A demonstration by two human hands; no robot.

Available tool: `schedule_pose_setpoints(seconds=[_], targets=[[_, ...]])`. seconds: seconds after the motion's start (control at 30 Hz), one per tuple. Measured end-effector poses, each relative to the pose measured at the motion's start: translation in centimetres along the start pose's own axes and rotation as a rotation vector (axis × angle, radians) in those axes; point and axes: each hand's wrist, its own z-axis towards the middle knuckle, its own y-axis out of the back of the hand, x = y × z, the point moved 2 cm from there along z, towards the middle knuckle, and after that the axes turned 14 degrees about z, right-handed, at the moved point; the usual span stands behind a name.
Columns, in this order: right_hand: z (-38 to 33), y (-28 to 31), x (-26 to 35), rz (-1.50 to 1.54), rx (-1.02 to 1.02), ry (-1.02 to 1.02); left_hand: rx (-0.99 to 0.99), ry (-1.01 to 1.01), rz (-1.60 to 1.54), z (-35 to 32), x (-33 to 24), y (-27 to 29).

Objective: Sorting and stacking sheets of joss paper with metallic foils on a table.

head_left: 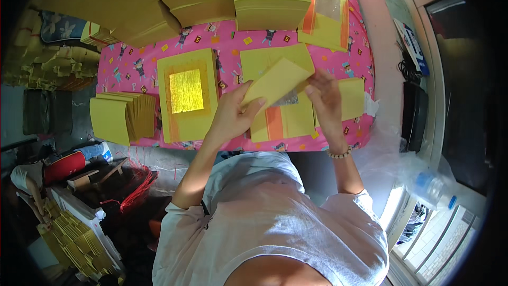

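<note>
A folded sheet of yellow paper (280, 82) is held aslant above the table's front part. My left hand (235, 111) grips its lower left end, thumb on top. At its upper right end is my right hand (325, 98), with fingers curled at the edge and slightly blurred; a beaded bracelet circles the wrist. Beneath lies a stack of yellow sheets (259, 58) with an orange band and a silver patch, partly hidden by the held paper. To the left lies another yellow stack (188, 122) with a shiny gold square. More yellow paper (353, 98) lies right of my right hand.
The pink patterned tablecloth (230, 37) carries fanned folded yellow papers (121, 116) at left and tall yellow stacks (272, 8) at the back. Further paper bundles (53, 63) stand beyond the left edge. A plastic bottle (434, 190) is at right. Another person's arm (34, 196) shows lower left.
</note>
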Motion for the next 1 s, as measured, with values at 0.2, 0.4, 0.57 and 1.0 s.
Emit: schedule_pose_setpoints(seconds=[0.2, 0.4, 0.57, 1.0], targets=[[1.5, -3.2, -1.9, 0.332, 0.303, -0.1, 0.151, 0.103, -0.378, 2.5, 0.7, 0.6], [3.1, -3.9, -0.2, 0.151, 0.266, -0.289, 0.048, 0.007, 0.054, 4.9, 0.8, 1.6], [2.8, -4.0, 2.1, -0.156, 0.315, -0.045, -0.29, -0.192, 0.243, 5.4, -1.5, 2.7], [0.1, -3.1, 1.0, -0.351, 0.382, 0.127, -0.084, -0.16, -0.116, 1.0, 2.0, -1.7]])
